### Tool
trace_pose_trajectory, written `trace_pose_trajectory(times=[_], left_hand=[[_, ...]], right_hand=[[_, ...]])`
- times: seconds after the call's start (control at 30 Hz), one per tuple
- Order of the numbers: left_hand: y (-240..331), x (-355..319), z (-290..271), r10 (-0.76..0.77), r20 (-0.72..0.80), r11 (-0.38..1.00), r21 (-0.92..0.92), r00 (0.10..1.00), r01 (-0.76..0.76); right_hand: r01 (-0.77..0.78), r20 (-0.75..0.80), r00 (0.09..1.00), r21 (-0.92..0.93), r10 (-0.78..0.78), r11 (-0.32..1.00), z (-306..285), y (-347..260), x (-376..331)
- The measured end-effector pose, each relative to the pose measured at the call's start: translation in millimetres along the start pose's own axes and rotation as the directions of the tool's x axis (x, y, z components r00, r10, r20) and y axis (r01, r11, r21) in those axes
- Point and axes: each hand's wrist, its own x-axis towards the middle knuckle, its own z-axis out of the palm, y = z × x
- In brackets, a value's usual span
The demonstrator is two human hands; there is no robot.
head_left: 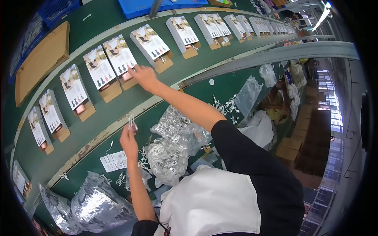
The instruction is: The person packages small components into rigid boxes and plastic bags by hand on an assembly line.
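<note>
White picture-printed boxes (120,56) on brown trays line the green belt; clear bags (173,145) lie beside it

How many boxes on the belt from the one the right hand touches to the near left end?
6: the box at the right hand, four boxes close to its left, one apart near the lower left rim. More may be hidden beyond the rim.

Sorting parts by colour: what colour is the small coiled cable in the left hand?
White; the cable pinched in the left hand shows best in the head view.
</note>
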Motion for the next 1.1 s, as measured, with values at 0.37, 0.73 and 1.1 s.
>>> trace_pose_trajectory(times=[0.37, 0.73, 1.1], left_hand=[[-11.4, -87.7, -50.4, -0.422, 0.17, 0.599, -0.685, 0.89, 0.415], [39.2, -109.9, -81.3, -0.541, 0.038, 0.453, -0.829, 0.84, 0.329], [122.7, -100.3, -85.3, -0.497, 0.02, 0.574, -0.742, 0.868, 0.346]], right_hand=[[0.053, 0.567, 0.793, 0.303, -0.225, 0.952, -20.7, -31.6, -103.5], [0.197, 0.632, 0.709, 0.248, -0.313, 0.948, -30.2, -66.9, -79.0], [-0.275, 0.306, 0.952, 0.847, 0.006, 0.455, -194.7, -185.4, -61.8]])
